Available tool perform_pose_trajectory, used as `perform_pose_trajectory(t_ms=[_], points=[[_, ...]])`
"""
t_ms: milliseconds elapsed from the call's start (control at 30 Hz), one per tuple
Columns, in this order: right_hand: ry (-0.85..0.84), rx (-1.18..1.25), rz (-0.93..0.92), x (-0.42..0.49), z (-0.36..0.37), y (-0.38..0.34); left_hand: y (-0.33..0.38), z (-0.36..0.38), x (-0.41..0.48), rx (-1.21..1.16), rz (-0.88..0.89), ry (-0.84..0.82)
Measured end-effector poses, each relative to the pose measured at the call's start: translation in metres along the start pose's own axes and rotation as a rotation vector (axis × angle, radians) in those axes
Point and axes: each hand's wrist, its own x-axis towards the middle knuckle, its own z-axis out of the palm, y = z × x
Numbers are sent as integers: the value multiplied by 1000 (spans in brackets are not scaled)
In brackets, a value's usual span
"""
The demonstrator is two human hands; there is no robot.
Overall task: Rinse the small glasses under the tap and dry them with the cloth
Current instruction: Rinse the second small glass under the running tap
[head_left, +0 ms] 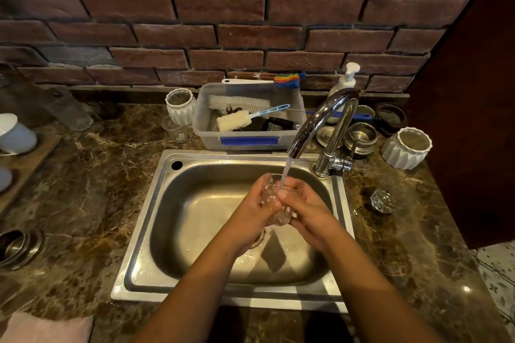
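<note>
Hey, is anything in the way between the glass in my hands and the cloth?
Nothing visible. The glass is over the sink; only its rim and counter lie toward the cloth at near left.

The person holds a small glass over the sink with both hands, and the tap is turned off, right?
Not quite: the tap is running. The head view shows a stream of water falling from its spout into the small glass, which the left hand and the right hand hold over the sink.
</note>
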Motion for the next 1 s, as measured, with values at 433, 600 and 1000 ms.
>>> perform_pose_trajectory(t_ms=[433, 600, 1000], points=[[59, -468, -233, 7, 18, -12, 18, 15, 14, -474, -71, 299], [-1, -529, -241, 2, -1, -21, 17, 15, 12, -351, -97, 263], [-48, -499, -248, 8, 3, -17, 15, 15, 5, -367, -105, 281]])
